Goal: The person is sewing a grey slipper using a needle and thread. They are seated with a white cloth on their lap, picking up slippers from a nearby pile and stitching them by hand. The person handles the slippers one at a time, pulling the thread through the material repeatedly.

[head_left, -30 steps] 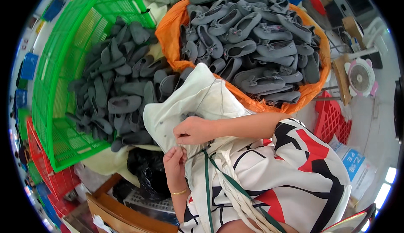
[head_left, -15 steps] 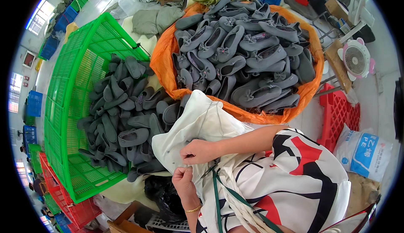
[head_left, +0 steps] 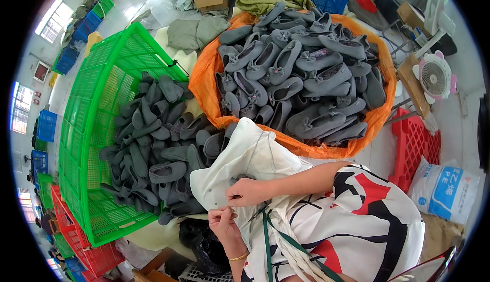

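My left hand (head_left: 223, 224) and my right hand (head_left: 248, 192) come together over my lap. The fingers of both are closed in a pinch, fingertips almost touching. What lies between them is too small to make out. Under and behind the hands, a white cloth (head_left: 232, 154) covers my lap, with a dark thread-like line along it. White strips (head_left: 291, 246) and a dark green cord (head_left: 266, 249) hang over my patterned clothing. Grey slip-on shoes (head_left: 168, 172) are piled just left of the cloth, the nearest things to my hands besides it.
A green plastic crate (head_left: 76, 144) lies tipped at left, shoes spilling out. Ahead, an orange sack (head_left: 206, 70) is full of grey bow-trimmed shoes (head_left: 286, 60). A black plastic bag (head_left: 201, 246) sits below my left hand. At right are a red crate (head_left: 408, 149), a white bag (head_left: 441, 187) and a fan (head_left: 435, 77).
The whole scene has shifted slightly down and right in view. My left fingers have straightened a little toward the right hand; both hands stay over the cloth.
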Available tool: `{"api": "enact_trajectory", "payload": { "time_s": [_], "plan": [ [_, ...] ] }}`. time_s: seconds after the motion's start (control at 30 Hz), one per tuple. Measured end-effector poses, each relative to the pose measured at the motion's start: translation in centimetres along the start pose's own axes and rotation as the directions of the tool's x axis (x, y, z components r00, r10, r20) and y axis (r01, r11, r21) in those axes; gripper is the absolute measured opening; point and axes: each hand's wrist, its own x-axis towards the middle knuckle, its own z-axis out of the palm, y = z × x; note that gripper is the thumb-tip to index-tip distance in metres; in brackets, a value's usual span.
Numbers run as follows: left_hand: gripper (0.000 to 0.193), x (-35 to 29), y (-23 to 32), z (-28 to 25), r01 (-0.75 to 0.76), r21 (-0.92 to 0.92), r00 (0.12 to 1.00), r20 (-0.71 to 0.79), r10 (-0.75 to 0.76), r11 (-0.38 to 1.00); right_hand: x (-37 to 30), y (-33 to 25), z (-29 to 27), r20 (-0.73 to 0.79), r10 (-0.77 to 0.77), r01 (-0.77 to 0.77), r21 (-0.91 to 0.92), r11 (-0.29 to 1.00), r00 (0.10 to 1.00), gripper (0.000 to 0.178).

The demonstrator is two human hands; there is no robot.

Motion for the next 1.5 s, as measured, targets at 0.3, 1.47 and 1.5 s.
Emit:
{"api": "enact_trajectory", "payload": {
  "time_s": [0.3, 1.47, 1.5],
  "plan": [
    [0.032, -0.2, 0.7, -1.3, -0.079, 0.404, 0.994, -0.04, 0.103, 0.911, 0.4, -0.3, -0.2, -0.097, -0.035, 0.033, -0.029, 0.999, 0.995, 0.013],
    [0.017, 3.0, 4.7, -22.1, 0.196, 0.943, 0.726, -0.323, 0.607, 0.268, -8.7, 4.5, -28.9, -0.571, 0.314, -0.073, 0.405, 0.911, 0.759, 0.02],
    [0.016, 3.5, 4.6, -21.7, 0.193, 0.956, 0.739, -0.29, 0.609, 0.221, -8.4, 4.7, -28.8, -0.527, 0.301, 0.082, 0.584, 0.808, 0.795, 0.02]
  ]
}}
